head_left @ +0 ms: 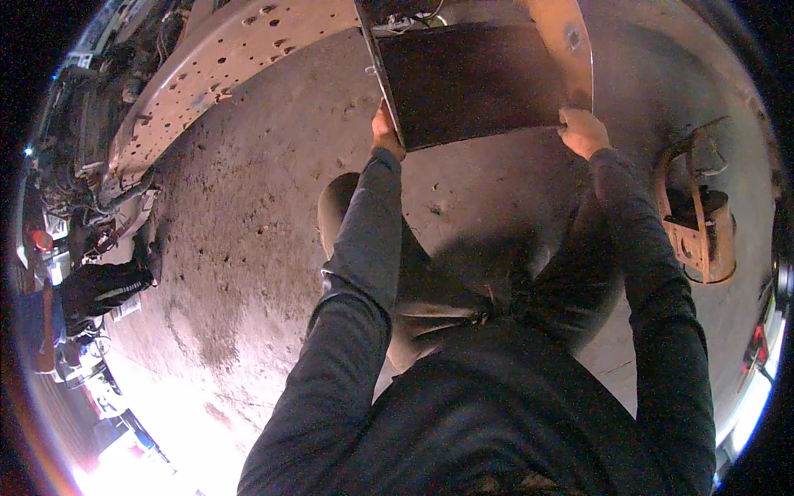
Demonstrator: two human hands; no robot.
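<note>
A large dark sheet-metal panel [475,87] with raised side walls stands before me at the upper middle. Its right wall [562,37] is tan on the lit face and has a small square-looking mark. My left hand [387,132] grips the near end of the left edge, its fingers partly hidden behind the metal. At the near right corner, my right hand [584,132] is closed on the right wall's lower edge. What lies under the panel is hidden. Some small pale parts or wires show past its far edge.
A tan steel beam with many holes [240,54] curves across the upper left, with dark machinery beside it. On the right stands a rusty metal container with a tall handle frame [707,231]. Another person's dark-clad leg [103,289] is at the far left, on the stained concrete floor [223,248].
</note>
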